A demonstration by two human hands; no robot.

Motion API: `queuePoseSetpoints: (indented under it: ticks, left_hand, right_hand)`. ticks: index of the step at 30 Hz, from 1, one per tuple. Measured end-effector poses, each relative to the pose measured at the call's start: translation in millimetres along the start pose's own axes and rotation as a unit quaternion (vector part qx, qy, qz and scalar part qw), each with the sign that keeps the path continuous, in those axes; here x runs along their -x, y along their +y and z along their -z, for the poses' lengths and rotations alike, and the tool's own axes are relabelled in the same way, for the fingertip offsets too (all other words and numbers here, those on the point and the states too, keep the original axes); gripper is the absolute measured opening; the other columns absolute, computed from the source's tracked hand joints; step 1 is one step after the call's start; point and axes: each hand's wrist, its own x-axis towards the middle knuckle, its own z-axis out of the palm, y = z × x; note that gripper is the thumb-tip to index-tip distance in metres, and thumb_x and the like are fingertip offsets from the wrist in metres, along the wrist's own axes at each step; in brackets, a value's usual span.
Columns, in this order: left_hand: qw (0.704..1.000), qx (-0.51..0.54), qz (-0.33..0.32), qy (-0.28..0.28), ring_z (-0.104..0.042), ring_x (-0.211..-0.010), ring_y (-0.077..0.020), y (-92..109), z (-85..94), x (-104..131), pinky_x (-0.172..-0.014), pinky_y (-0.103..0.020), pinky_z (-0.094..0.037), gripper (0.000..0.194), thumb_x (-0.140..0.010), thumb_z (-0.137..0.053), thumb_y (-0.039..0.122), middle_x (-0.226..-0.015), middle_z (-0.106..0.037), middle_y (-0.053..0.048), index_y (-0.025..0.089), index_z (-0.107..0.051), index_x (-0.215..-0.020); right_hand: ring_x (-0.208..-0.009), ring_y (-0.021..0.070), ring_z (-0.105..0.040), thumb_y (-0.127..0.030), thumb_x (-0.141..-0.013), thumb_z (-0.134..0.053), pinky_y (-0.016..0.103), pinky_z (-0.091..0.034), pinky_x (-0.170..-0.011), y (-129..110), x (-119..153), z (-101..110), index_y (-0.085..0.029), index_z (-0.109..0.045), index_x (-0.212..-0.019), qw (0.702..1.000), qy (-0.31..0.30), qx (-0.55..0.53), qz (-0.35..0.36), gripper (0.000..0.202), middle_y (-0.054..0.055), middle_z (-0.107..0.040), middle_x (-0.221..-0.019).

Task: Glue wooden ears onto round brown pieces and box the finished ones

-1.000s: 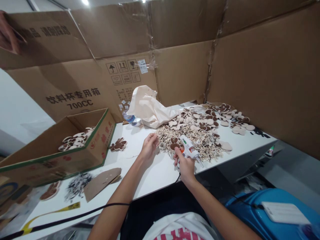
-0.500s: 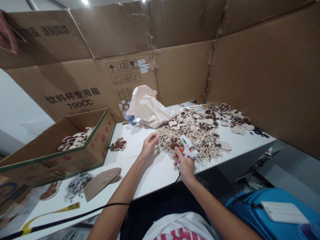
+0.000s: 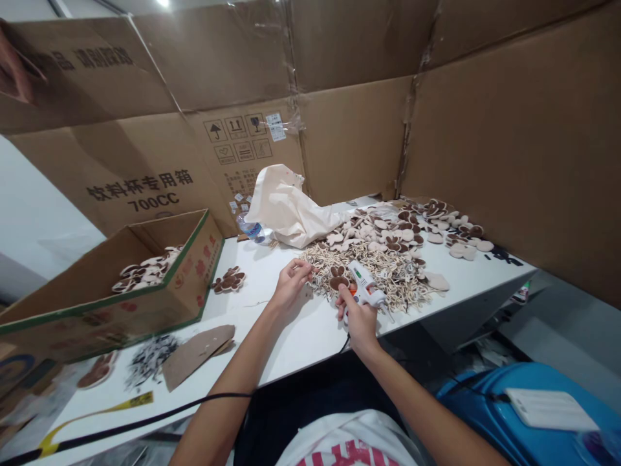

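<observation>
- Right hand (image 3: 359,318): fingers wrapped tight round the grip of one white glue gun (image 3: 365,287), its nozzle aimed to the right. One hand, one gun.
- Left hand (image 3: 290,285): fingertips pinched together at the left edge of the heap of pale thin cut-outs (image 3: 383,275); what they nip is too small to tell.
- One brown paw-shaped piece (image 3: 338,278) lies on the heap, just left of the glue gun, between the two hands.
- Behind the glue gun: a spread of beige and brown paw pieces (image 3: 412,228), too many to count, and one crumpled cream cloth bag (image 3: 286,206).
- Left of the glue gun, well apart: one small stack of brown paw pieces (image 3: 229,280) on the white table (image 3: 291,336), then one open cardboard box (image 3: 121,285) holding more.
- One water bottle (image 3: 252,229) lies beside the bag.
- One black cord (image 3: 145,421) runs along the near table edge.
</observation>
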Motion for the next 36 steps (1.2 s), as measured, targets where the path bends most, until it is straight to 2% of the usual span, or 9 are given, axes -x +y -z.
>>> queuePoseSetpoints:
  ticks: [5, 12, 18, 23, 28, 33, 36]
  left_hand:
    - [1.0, 0.008, -0.005, -0.012, -0.062, -0.076, -0.0119, -0.4, -0.1, -0.5, -0.071, -0.022, -0.048, 0.035, -0.076, -0.094, 0.04, -0.086, -0.074, -0.005, 0.018, -0.072, -0.091]
    - [1.0, -0.022, -0.01, -0.016, -0.062, -0.077, -0.0136, 1.4, -2.3, 1.4, -0.07, -0.025, -0.05, 0.032, -0.069, -0.098, 0.033, -0.084, -0.071, -0.003, 0.018, -0.076, -0.086]
    - [1.0, -0.018, -0.004, -0.021, -0.066, -0.079, -0.0156, 1.4, -0.8, 1.5, -0.074, -0.028, -0.053, 0.031, -0.064, -0.099, 0.027, -0.085, -0.074, -0.005, 0.018, -0.081, -0.087]
    - [0.999, -0.004, -0.009, -0.034, -0.068, -0.085, -0.0174, 0.4, 0.6, 0.2, -0.082, -0.031, -0.056, 0.028, -0.07, -0.096, 0.033, -0.092, -0.076, -0.008, 0.017, -0.084, -0.089]
    - [1.0, -0.018, -0.005, -0.02, -0.066, -0.079, -0.0151, -1.2, -0.7, 0.6, -0.076, -0.028, -0.054, 0.031, -0.067, -0.099, 0.031, -0.085, -0.073, -0.004, 0.018, -0.079, -0.088]
    - [0.999, 0.003, 0.0, -0.034, -0.068, -0.087, -0.0149, 0.9, -2.1, 1.4, -0.085, -0.029, -0.054, 0.04, -0.072, -0.095, 0.029, -0.104, -0.075, -0.007, 0.02, -0.082, -0.109]
    - [1.0, 0.004, 0.009, -0.027, -0.067, -0.085, -0.0146, 0.8, -1.6, 1.0, -0.085, -0.031, -0.055, 0.03, -0.073, -0.094, 0.031, -0.11, -0.076, -0.008, 0.019, -0.083, -0.098]
  right_hand:
    - [-0.041, 0.0104, -0.049, -0.058, -0.077, -0.089, 0.023, -0.041, -0.039, -0.7, -0.4, -0.6, -0.021, -0.063, -0.087, 1.0, -0.001, -0.001, 0.002, 0.045, -0.004, -0.065, -0.062]
    - [-0.041, 0.0106, -0.049, -0.058, -0.077, -0.088, 0.023, -0.042, -0.039, -1.0, 0.2, -0.9, -0.022, -0.063, -0.088, 1.0, -0.002, -0.004, -0.003, 0.046, -0.004, -0.065, -0.062]
    - [-0.041, 0.0113, -0.049, -0.059, -0.077, -0.088, 0.025, -0.042, -0.04, -0.2, -0.9, -0.5, -0.022, -0.063, -0.086, 1.0, -0.004, 0.003, 0.001, 0.046, -0.004, -0.064, -0.062]
    - [-0.042, 0.0113, -0.049, -0.058, -0.078, -0.088, 0.024, -0.042, -0.04, 0.5, -1.3, 0.2, -0.021, -0.064, -0.088, 1.0, -0.003, 0.0, -0.001, 0.045, -0.004, -0.065, -0.062]
    - [-0.041, 0.0107, -0.049, -0.059, -0.077, -0.089, 0.023, -0.042, -0.039, 2.5, -1.8, 0.5, -0.021, -0.064, -0.087, 1.0, 0.0, 0.001, 0.004, 0.047, -0.004, -0.065, -0.062]
    - [-0.041, 0.0108, -0.05, -0.059, -0.077, -0.088, 0.023, -0.042, -0.039, 1.0, -1.1, -0.2, -0.021, -0.064, -0.089, 1.0, -0.001, -0.002, 0.0, 0.046, -0.004, -0.065, -0.062]
    - [-0.041, 0.0106, -0.05, -0.058, -0.078, -0.088, 0.023, -0.041, -0.039, -0.8, -0.3, -1.1, -0.021, -0.063, -0.088, 1.0, -0.002, -0.003, -0.001, 0.045, -0.004, -0.065, -0.061]
